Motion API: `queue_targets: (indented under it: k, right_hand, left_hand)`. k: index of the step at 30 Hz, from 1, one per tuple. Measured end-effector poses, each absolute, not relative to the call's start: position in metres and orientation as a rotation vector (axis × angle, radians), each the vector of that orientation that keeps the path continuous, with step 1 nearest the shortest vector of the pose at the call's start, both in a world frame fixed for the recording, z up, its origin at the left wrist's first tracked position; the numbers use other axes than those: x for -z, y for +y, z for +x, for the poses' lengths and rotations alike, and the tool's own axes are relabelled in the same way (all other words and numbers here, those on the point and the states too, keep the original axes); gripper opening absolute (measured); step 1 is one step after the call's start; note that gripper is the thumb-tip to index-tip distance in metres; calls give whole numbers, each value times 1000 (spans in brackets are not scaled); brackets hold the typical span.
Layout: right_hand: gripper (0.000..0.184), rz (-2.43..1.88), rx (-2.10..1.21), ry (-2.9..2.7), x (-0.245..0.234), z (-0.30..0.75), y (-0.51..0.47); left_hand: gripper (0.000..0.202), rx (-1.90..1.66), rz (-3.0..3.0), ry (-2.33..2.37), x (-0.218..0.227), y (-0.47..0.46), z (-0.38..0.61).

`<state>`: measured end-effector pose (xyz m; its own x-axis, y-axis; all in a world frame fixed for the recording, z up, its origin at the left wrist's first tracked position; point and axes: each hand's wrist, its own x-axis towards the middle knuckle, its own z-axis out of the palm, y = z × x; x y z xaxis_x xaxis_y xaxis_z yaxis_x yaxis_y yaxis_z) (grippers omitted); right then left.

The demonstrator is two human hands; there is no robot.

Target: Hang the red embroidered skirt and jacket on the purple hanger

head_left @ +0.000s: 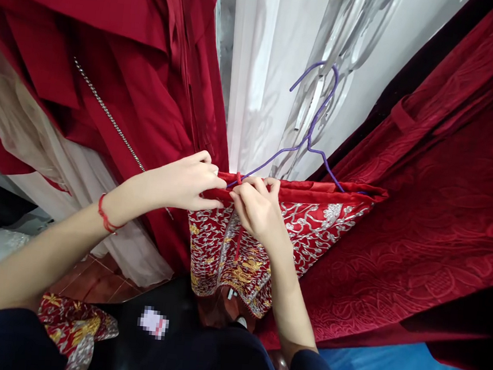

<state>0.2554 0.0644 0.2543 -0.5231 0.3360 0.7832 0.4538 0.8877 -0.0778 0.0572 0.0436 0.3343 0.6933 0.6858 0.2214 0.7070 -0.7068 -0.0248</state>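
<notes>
Mid-frame: right hand (pixel 258 207) pinches skirt waistband (pixel 299 195); left hand (pixel 188 181) fingers narrowly parted, grip unclear. Keep waistband level on hanger (pixel 309 137).

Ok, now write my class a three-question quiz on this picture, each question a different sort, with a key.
1. Multiple choice: what colour is the wire hanger?
A) green
B) purple
C) white

2. True or false: a red bracelet circles the left wrist.

3. Fill in the blank: the left hand and right hand are both at the ____ edge of the embroidered red garment.

Key: 1. B; 2. true; 3. top.
</notes>
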Motion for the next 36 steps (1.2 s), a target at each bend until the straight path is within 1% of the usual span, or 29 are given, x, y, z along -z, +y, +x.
queue_targets:
  k: [2,4,7,9,12,15,16,17,19,21,22,25,28,30,33,36]
  right_hand:
    - [11,-524,12,-2107,-256,256,61]
    - [9,-478,-211,-1957,-255,258,55]
    - [20,-401,-480,-1673,-242,264,47]
    - [26,-323,-589,-1589,-225,269,41]
    - [29,-198,-807,-1686,-186,272,34]
    - [27,-333,-1042,-1886,-144,266,33]
    - [24,-413,-1103,-1946,-132,262,34]
    - [21,-481,-1156,-1999,-120,259,36]
    - [16,-567,-1232,-2089,-103,254,39]
    - [17,-664,-1234,-2148,-94,251,40]
    - [19,-718,-1215,-2163,-93,251,39]
    - [22,-765,-1206,-2202,-103,257,35]
    - [23,-677,-1220,-2252,-124,269,27]
    - [21,-677,-1121,-2236,-140,278,23]
    - [14,-698,-965,-2055,-159,287,20]
    - [10,-817,-816,-1712,-167,280,23]
  left_hand:
    - [27,281,-2721,-1161,-332,48,61]
    - [28,335,-2691,-1185,-330,52,62]
    - [19,536,-2642,-1233,-323,54,62]
    - [12,750,-2554,-1262,-308,49,64]
    - [16,1272,-2110,-1342,-261,34,78]
    - [7,1885,-1299,-1453,-198,22,105]
    - [7,2004,-1238,-1517,-180,19,114]
    - [8,2092,-1301,-1612,-165,18,122]
    - [13,2194,-1572,-1781,-147,18,134]
    - [24,2218,-1805,-1873,-144,20,138]
    - [25,2222,-1864,-1889,-147,21,138]
    - [13,2270,-1962,-1853,-164,23,134]
    - [10,2337,-2055,-1737,-187,26,128]
    - [10,2344,-2116,-1664,-202,30,125]
    - [18,2328,-2227,-1569,-221,42,120]
    - [21,2338,-2266,-1540,-224,52,120]
